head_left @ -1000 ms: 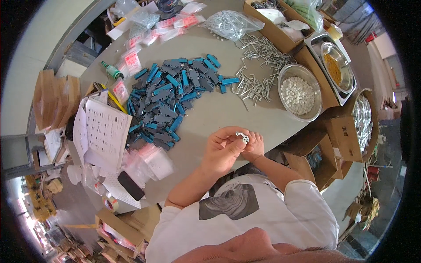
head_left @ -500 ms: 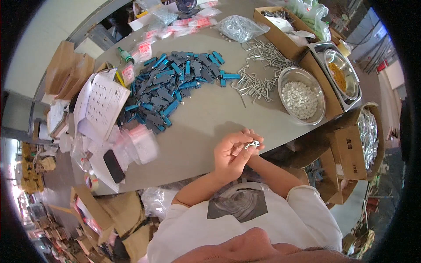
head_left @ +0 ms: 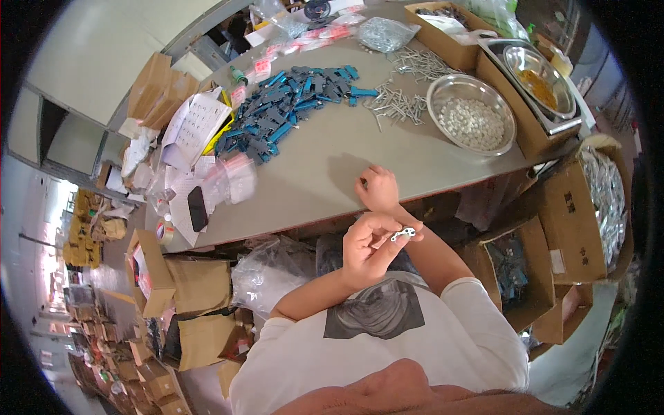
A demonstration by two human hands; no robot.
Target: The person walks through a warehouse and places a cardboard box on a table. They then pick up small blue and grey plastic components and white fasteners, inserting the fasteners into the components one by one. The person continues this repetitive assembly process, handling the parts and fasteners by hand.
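Observation:
My left hand is closed in front of my shirt, past the table's front edge. Its thumb and fingers pinch a small, pale metal piece with round holes; the fingertips cover part of it. Farther forward, my right hand is over the front part of the grey table, its fingers curled in. Whether anything is inside them is hidden. Beyond the hands lies a heap of blue and dark grey parts. Bent metal rods are spread to the right of that heap.
A steel bowl of small white pieces stands at the right. Behind it, another bowl holds orange-yellow bits. A phone, papers and plastic bags lie on the left. Cardboard boxes stand below the table's right side.
My right hand has left the small metal piece and moved forward over the table, fingers curled. My left hand still pinches the piece. The view has shifted, showing more of the floor.

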